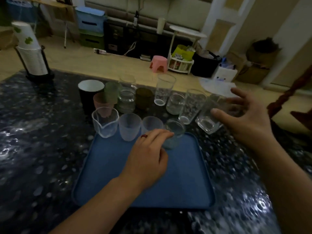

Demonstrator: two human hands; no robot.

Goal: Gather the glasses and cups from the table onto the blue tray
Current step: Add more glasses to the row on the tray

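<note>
- The blue tray (108, 174) lay near the bench's (33, 157) front edge, mostly bare.
- The left hand (148, 157) gripped a small clear glass (173, 134) at the tray's far right corner (seemingly setting it down).
- Three clear cups (129, 126) stood along the tray's far edge; whether on or just behind it, I could not tell.
- The right hand (243, 119), fingers spread wide, reached round a square glass (208, 118), touching it at most.
- Some nine glasses and cups (164, 91) remained behind; the task looked barely begun.
</note>
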